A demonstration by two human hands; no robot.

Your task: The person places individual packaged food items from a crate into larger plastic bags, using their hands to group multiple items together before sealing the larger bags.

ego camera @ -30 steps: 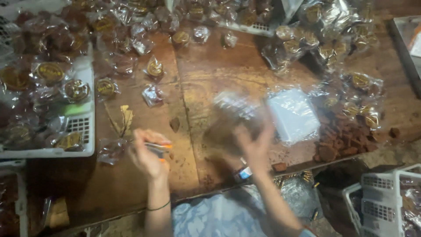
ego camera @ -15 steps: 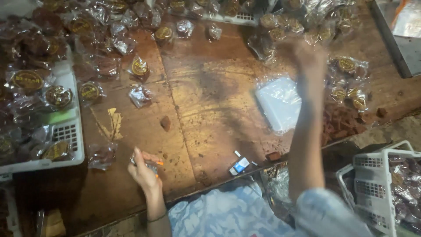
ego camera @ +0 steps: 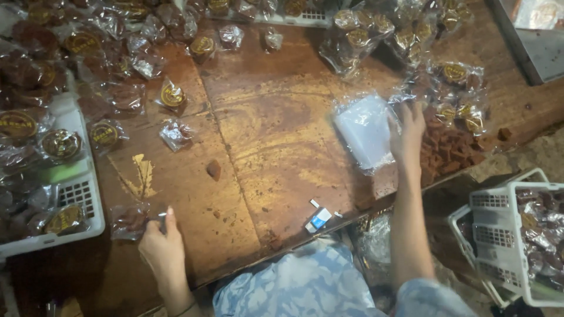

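My left hand (ego camera: 161,246) rests near the front left edge of the wooden table (ego camera: 276,147), fingers curled and pinching the edge of a small clear packet (ego camera: 129,220) with a brown piece inside. My right hand (ego camera: 408,132) reaches across to the right, its fingers spread and lying on the right edge of a stack of empty clear plastic bags (ego camera: 364,129). Just right of that hand lies a pile of bare brown blocks (ego camera: 449,149). Many wrapped brown sweets with round gold labels (ego camera: 170,94) lie over the back and left of the table.
A white slotted tray (ego camera: 82,199) full of packets stands at the left. A white basket (ego camera: 499,235) with more packets sits below the table's right corner. A small blue and white item (ego camera: 319,219) lies at the front edge. One loose brown piece (ego camera: 214,169) lies mid-table.
My right hand has come back from the far packets at the back right and now lies on the bag stack. My left hand stays at the front left, now against the small packet.
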